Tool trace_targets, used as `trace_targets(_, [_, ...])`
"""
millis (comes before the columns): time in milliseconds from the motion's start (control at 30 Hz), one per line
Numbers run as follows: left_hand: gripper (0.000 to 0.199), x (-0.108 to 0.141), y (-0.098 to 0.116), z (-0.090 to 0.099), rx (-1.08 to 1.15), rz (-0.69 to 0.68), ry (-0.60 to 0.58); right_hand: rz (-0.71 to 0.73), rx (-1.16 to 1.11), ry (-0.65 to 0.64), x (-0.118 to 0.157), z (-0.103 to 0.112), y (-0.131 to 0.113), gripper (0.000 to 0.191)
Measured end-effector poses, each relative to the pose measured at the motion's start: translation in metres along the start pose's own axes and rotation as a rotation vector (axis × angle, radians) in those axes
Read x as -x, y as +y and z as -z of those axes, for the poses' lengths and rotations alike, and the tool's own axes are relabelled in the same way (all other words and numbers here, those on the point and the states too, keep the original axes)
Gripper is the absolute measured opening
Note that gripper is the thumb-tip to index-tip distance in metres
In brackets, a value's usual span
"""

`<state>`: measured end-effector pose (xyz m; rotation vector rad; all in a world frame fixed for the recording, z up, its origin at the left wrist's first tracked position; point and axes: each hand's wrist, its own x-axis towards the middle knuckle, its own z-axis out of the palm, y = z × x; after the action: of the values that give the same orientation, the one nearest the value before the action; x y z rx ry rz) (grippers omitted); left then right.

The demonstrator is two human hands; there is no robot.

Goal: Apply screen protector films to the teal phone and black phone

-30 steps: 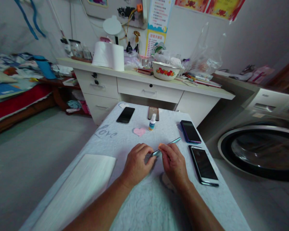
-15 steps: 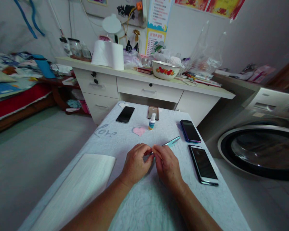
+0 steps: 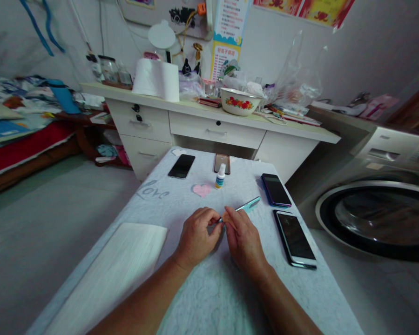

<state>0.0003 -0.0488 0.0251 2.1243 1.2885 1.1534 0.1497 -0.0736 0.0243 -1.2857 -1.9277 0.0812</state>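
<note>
Over the middle of the cloth-covered table (image 3: 202,293), my left hand (image 3: 198,235) pinches the near end of a thin teal phone (image 3: 250,204). My right hand (image 3: 242,237) is closed at the same phone, its fingers curled close to the left fingertips. The phone is tilted, its far end sticking out beyond my right hand; its near part is mostly hidden by the fingers. Whether a small thing is between the right fingers is too small to tell. Beyond the hands stands a small white spray bottle (image 3: 220,177), in front of a brownish phone or case (image 3: 222,164).
A black phone (image 3: 182,166) lies at the far left of the table. Along the right edge are a purple-edged phone (image 3: 276,190) and a white phone (image 3: 295,238). A folded white cloth (image 3: 113,274) lies at the left. Behind stands a desk (image 3: 216,125); a washing machine (image 3: 377,186) is right.
My right hand has shifted slightly, its fingers opening a little away from the left fingertips. The phone's far end has tilted slightly. My left hand keeps its grip.
</note>
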Motion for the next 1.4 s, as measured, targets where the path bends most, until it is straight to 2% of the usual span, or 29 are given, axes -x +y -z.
trace_targets(267, [0.008, 0.000, 0.001, 0.001, 0.008, 0.009, -0.004, -0.010, -0.039, 0.013, -0.002, 0.002, -0.004, 0.021])
trace_targets(500, [0.009, 0.000, 0.001, 0.001, 0.001, -0.010, 0.005, -0.017, -0.074, 0.073, -0.003, 0.005, -0.004, 0.019])
trace_targets(767, [0.007, 0.000, 0.001, 0.001, -0.002, -0.015, -0.002, -0.078, 0.013, 0.165, -0.006, 0.015, 0.010, 0.018])
trace_targets(1200, [0.008, 0.000, 0.001, 0.000, 0.016, -0.012, -0.008, -0.057, -0.024, 0.039, -0.003, 0.007, -0.004, 0.021])
trace_targets(1400, [0.010, 0.000, 0.001, 0.001, 0.017, -0.015, -0.003, -0.112, 0.042, -0.003, -0.003, 0.008, -0.007, 0.021])
